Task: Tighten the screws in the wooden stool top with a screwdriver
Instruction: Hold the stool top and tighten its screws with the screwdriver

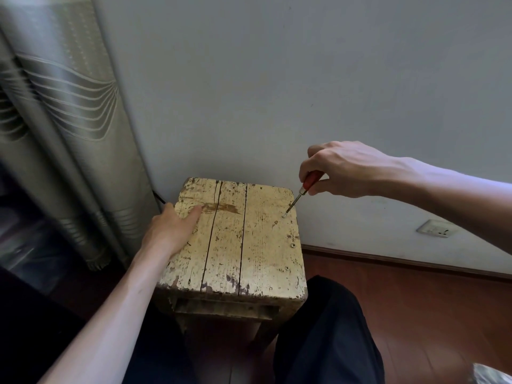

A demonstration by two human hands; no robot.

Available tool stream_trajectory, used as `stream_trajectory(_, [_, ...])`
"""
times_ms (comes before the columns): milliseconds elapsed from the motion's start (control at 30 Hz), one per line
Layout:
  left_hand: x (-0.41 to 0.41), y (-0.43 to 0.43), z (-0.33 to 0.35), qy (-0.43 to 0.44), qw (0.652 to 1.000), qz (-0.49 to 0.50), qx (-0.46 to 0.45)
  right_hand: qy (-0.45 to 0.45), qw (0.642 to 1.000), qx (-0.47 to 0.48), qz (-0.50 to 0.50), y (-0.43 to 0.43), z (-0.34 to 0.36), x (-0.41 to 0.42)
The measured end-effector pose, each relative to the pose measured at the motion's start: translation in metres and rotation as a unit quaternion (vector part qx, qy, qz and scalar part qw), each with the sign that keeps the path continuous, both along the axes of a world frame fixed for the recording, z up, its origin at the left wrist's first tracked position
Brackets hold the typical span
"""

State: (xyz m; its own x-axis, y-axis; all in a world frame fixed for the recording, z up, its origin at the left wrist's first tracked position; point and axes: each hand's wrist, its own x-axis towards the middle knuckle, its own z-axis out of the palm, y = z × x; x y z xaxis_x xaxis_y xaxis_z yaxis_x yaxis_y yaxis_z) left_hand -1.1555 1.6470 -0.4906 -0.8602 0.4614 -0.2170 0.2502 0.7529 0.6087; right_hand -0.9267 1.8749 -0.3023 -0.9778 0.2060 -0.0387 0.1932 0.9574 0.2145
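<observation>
A worn wooden stool top (230,245) with peeling cream paint stands against the wall. My right hand (349,169) grips the red handle of a screwdriver (306,187); its metal tip rests on a screw (284,216) near the top's far right edge. Three more screws line that edge: one (276,222) just beside the tip, another (292,245) farther down, a third (287,268) near the front. My left hand (173,228) lies flat on the top's left side, thumb stretched across the wood, holding nothing.
A patterned curtain (69,128) hangs at the left, close to the stool. The pale wall (277,92) is right behind it, with a socket (437,228) low at the right. Red-brown wooden floor (415,314) spreads to the right. My dark-trousered knee (327,328) is by the stool's front.
</observation>
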Motion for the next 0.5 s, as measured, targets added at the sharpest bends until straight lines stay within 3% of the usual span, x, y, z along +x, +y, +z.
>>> stream_trajectory(200, [-0.002, 0.0, -0.002, 0.0, 1.0, 0.0, 0.004, -0.023, 0.994, -0.036, -0.103, 0.002, 0.001, -0.006])
stream_trajectory(400, [-0.002, 0.0, -0.003, 0.001, 1.0, -0.001, 0.008, -0.058, 0.978, -0.125, -0.155, 0.004, 0.012, -0.012])
stream_trajectory(500, [-0.002, -0.001, -0.003, -0.001, 1.0, 0.0, 0.011, -0.071, 0.978, -0.119, -0.158, 0.007, 0.015, -0.013])
